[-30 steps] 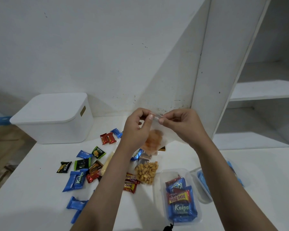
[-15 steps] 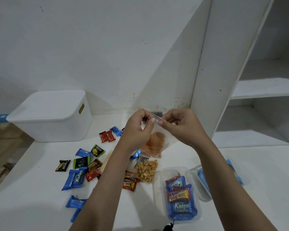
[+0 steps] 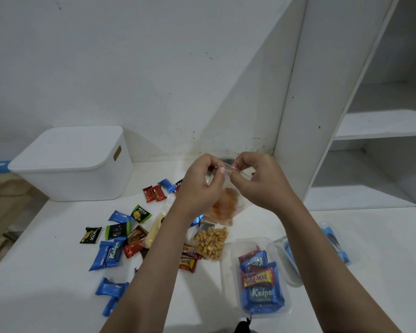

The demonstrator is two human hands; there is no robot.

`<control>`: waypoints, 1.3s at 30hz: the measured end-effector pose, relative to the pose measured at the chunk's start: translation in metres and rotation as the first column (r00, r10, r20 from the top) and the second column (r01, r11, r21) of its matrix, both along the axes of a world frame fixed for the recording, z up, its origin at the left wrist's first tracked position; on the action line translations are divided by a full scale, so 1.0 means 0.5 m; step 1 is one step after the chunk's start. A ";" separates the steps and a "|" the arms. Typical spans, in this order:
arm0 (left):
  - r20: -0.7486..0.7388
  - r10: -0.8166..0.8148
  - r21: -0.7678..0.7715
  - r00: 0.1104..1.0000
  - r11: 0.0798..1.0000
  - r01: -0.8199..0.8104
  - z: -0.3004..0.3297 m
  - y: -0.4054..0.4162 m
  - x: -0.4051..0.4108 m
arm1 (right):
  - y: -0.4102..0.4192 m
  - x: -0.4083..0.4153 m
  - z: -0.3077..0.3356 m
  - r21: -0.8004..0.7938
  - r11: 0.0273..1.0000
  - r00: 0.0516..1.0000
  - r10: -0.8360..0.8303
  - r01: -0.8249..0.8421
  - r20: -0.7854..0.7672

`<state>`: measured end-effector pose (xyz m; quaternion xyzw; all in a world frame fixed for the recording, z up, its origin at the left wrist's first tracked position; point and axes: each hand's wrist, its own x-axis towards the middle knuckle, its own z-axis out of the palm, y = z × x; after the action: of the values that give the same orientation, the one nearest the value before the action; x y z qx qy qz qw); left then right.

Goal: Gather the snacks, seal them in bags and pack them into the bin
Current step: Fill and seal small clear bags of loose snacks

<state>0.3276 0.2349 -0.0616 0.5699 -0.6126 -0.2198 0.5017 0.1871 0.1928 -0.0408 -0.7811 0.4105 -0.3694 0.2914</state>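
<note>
A white table (image 3: 262, 224) is filling the lower part of the view, backing onto a white wall, with a white shelving unit (image 3: 375, 123) standing at its right. One white bin (image 3: 72, 164) with its lid on is sitting at the far left of the table, well apart from the hands. Two forearms are reaching in from the bottom edge. The left hand (image 3: 199, 186) and the right hand (image 3: 262, 181) are meeting above the middle of the table, each one pinching the top edge of a single clear bag (image 3: 226, 205) between thumb and fingertips, with the other fingers curled in. This bag is hanging in the air between the hands and is holding orange snacks. Just below it, one clear bag of small golden crackers (image 3: 210, 243) is lying flat on the table. Two clear plastic tubs are sitting at the near right: the nearer tub (image 3: 228, 280) is holding blue and red wrapped bars, and the second tub (image 3: 291, 280), partly hidden behind the right forearm, is holding blue packets. To the left, about twenty loose wrapped snacks (image 3: 115, 251) are lying scattered; the exact count cannot be told because the left forearm is covering some. Blue, red, green, black and brown wrappers are showing among them.
</note>
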 end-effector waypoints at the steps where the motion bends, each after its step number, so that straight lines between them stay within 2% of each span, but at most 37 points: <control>1: -0.003 0.001 -0.002 1.000 1.000 -0.001 0.002 0.000 0.000 | 0.001 0.002 0.000 -0.009 1.000 1.000 -0.007 0.007 0.007; 9: 0.021 0.019 -0.039 1.000 0.999 -0.018 0.012 0.004 0.011 | 0.003 -0.001 0.003 0.020 0.999 0.999 0.044 -0.044 0.029; 12: -0.026 0.049 -0.045 0.998 0.998 -0.050 0.008 0.002 0.022 | 0.000 -0.008 0.008 0.036 0.999 0.999 0.033 -0.032 -0.013; 16: -0.070 0.048 -0.034 0.996 0.998 -0.051 0.006 0.001 0.024 | 0.006 -0.007 0.012 -0.033 0.999 1.000 0.004 -0.004 -0.022; 23: -0.188 -0.035 0.031 0.981 0.999 0.041 0.016 0.012 0.028 | 0.007 -0.002 0.008 -0.070 0.997 0.999 0.036 -0.036 -0.006; 27: -0.111 -0.051 0.054 0.993 0.997 0.057 0.014 0.018 0.034 | 0.008 0.002 0.004 -0.085 0.994 0.997 0.071 -0.073 -0.025; 33: -0.015 -0.009 0.007 1.000 1.000 0.009 0.010 0.022 0.033 | 0.011 0.009 -0.003 -0.091 0.992 0.996 0.089 -0.087 0.017; 39: -0.057 0.038 0.016 0.998 0.999 -0.038 0.013 0.024 0.034 | 0.008 0.005 -0.008 0.012 0.997 0.992 0.077 -0.078 0.095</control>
<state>0.3448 0.2468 -0.0550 0.5786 -0.5854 -0.2309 0.5189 0.1897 0.1967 -0.0449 -0.7757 0.3684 -0.3913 0.3308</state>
